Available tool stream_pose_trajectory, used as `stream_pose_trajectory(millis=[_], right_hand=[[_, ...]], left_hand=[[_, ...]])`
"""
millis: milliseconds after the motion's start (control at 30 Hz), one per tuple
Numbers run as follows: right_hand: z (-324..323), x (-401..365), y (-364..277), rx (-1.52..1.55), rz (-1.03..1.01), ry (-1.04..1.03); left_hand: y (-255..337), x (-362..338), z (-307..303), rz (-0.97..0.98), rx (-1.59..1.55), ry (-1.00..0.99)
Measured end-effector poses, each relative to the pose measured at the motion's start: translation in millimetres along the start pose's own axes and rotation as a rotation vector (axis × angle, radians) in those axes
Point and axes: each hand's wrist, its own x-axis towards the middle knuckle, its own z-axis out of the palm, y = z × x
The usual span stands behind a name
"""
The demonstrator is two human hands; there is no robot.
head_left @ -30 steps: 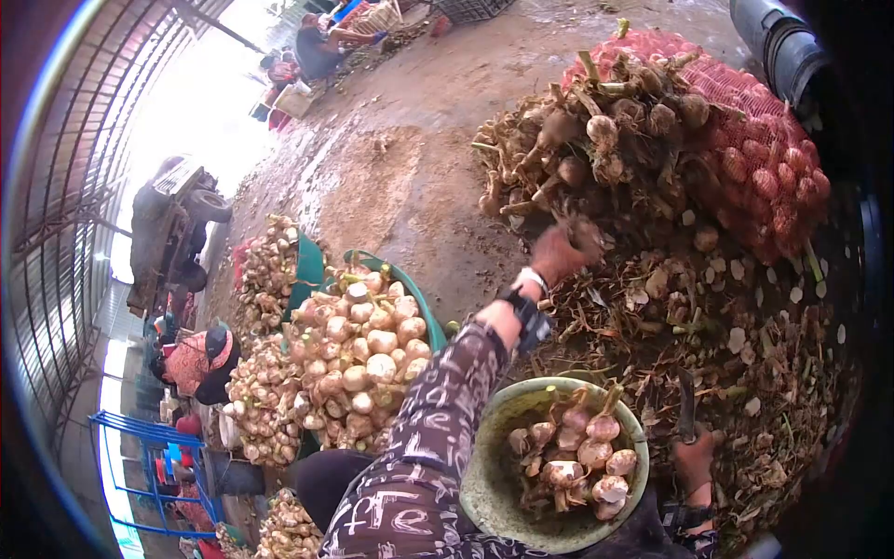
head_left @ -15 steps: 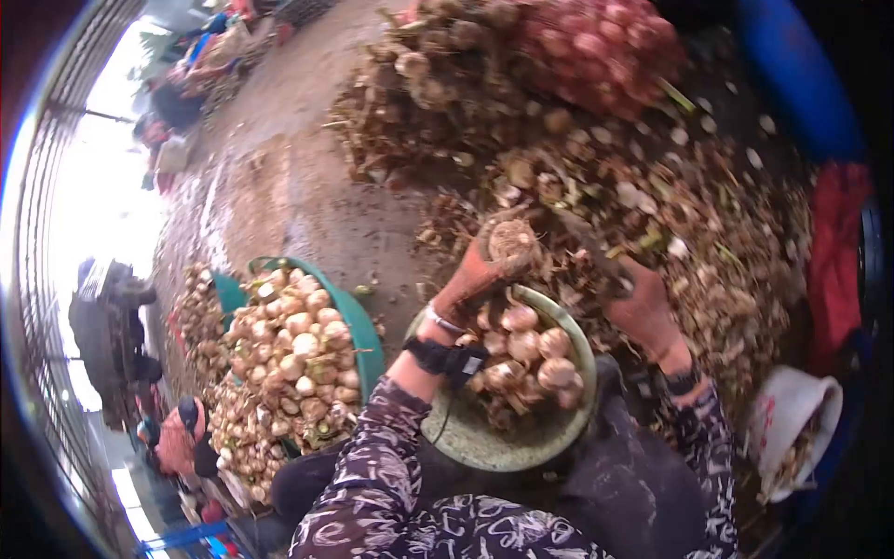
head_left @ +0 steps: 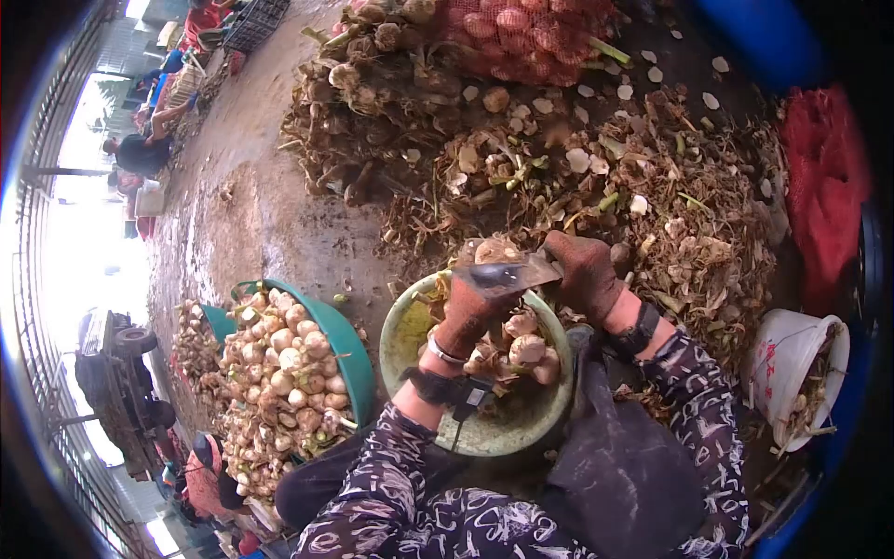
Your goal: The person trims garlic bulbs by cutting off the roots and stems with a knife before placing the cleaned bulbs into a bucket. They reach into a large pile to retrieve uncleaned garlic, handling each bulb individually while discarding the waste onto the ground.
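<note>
My left hand, in a soiled brown glove, is closed around a garlic bulb above the near basin. In my right hand, gloved too, is a knife; its wide metal blade lies across the left hand, right beside the bulb, and the fingers hide its handle. Beneath the hands, between my knees, stands a round pale-green basin with trimmed garlic bulbs in it. My forearms partly cover the basin.
A tipped green tub spills a garlic heap at left. Ahead lie untrimmed garlic, a red mesh sack and scattered trimmings. A white bucket leans at right. Other people sit at far left.
The knife has swung up to the bulb, and my right hand has moved left, close to my left hand. The bulb has turned in the left hand. The whole view has shifted slightly.
</note>
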Motion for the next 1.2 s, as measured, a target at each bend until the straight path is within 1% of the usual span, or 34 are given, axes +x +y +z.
stream_pose_trajectory(millis=[33,67,133,167,200,233,267,300,333,367,400,433,467,500,533,567,600,633,667,700,733,767,833,867,933,967,1000,1033,1067,1100,1133,1167,1200], right_hand=[[5,-2,9,0.018,-0.012,0.039],[11,-5,18,0.000,-0.024,0.063],[14,-5,24,0.017,-0.019,0.063],[15,-9,26,0.034,-0.011,0.061],[20,-11,33,-0.015,-0.053,0.121],[18,-7,42,-0.110,0.188,-0.004],[15,-4,55,-0.199,0.436,-0.126],[20,-26,111,-0.240,0.442,0.003],[-4,-28,108,-0.365,0.587,0.030],[-21,-31,106,-0.148,0.672,0.112],[-34,-31,86,-0.185,0.610,0.118],[-43,-29,70,-0.239,0.556,0.147],[-37,-33,68,-0.262,0.471,0.159],[-34,-33,53,-0.180,0.558,0.080],[-33,-36,40,-0.136,0.524,0.068],[-30,-39,31,-0.087,0.486,0.057],[-24,-41,27,-0.075,0.485,0.055],[-17,-41,25,-0.112,0.412,0.074],[-13,-38,23,-0.151,0.340,0.093],[-11,-34,20,-0.147,0.339,0.092],[-12,-30,16,0.002,0.414,0.104],[-13,-29,14,0.150,0.488,0.118],[-10,-28,17,0.144,0.484,0.140],[-9,-28,18,0.125,0.492,0.147],[-15,-19,11,0.100,0.495,0.155],[-19,-14,5,0.162,0.459,0.248],[-25,-5,-3,0.224,0.424,0.340],[-29,4,-11,0.219,0.428,0.339],[-32,14,-18,0.190,0.240,0.443],[-35,16,-25,0.161,0.051,0.538],[-10,5,-13,0.074,0.335,0.208],[7,-13,15,0.074,0.509,-0.131],[12,-26,27,-0.139,0.433,-0.295]], left_hand=[[-3,3,3,0.226,0.287,0.099],[-3,3,10,0.021,-0.061,0.102],[0,10,9,0.314,0.291,0.222],[6,6,12,0.315,0.281,0.211],[25,3,9,-0.017,-0.369,0.220],[44,0,3,-0.365,-1.007,0.211],[63,-4,-9,-0.089,-0.909,0.096],[73,-11,-21,0.169,-0.796,-0.031],[67,-16,-19,0.088,-0.796,-0.011],[73,-19,-22,-0.129,-0.924,-0.010],[79,-21,-25,-0.350,-1.062,0.023],[61,-10,-25,-0.249,-0.982,0.013],[44,-1,-19,-0.170,-0.839,0.046],[34,0,-13,-0.113,-0.699,0.089],[44,-2,-14,-0.169,-0.810,0.115],[54,-1,-19,-0.313,-0.874,0.126],[49,-2,-17,-0.279,-0.832,0.192],[39,-1,-15,-0.235,-0.785,0.258],[25,1,-12,-0.222,-0.803,0.320],[25,3,-12,-0.213,-0.827,0.379],[25,2,-14,-0.276,-0.927,0.399],[28,2,-14,-0.278,-1.042,0.426],[9,0,0,-0.207,-1.331,0.535],[0,-2,9,-0.203,-1.332,0.532],[-3,0,22,-0.151,-1.468,0.677],[-5,2,29,-0.149,-1.473,0.673],[-2,5,33,-0.182,-1.569,0.739],[3,7,36,-0.218,-1.664,0.805],[8,9,39,-0.223,-1.659,0.850],[18,4,37,-0.232,-1.664,0.851],[30,3,31,-0.124,-1.810,0.797],[42,6,20,0.012,-1.947,0.739],[59,4,6,-0.065,-1.919,0.768]])
